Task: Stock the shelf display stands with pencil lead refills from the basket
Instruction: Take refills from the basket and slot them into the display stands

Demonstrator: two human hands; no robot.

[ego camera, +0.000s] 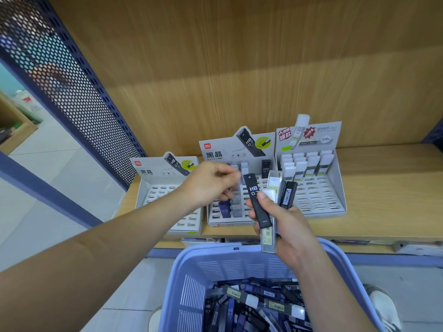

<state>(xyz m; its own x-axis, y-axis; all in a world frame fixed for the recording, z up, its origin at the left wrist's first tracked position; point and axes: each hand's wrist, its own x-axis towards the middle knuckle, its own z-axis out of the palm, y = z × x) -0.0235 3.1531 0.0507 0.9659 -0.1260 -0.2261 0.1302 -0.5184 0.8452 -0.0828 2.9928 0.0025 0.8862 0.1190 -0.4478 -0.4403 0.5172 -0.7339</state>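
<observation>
Right grip [285,221] clutches fanned lead refill cases [255,200], one likely to slip; left grip [211,183] blurred, state untellable.

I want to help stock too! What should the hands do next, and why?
Probably the left hand should take the black HB 0.7 tube from the bunch in the right hand and slot it into the middle stand, whose card shows HB 0.7 and which has empty slots.
</observation>
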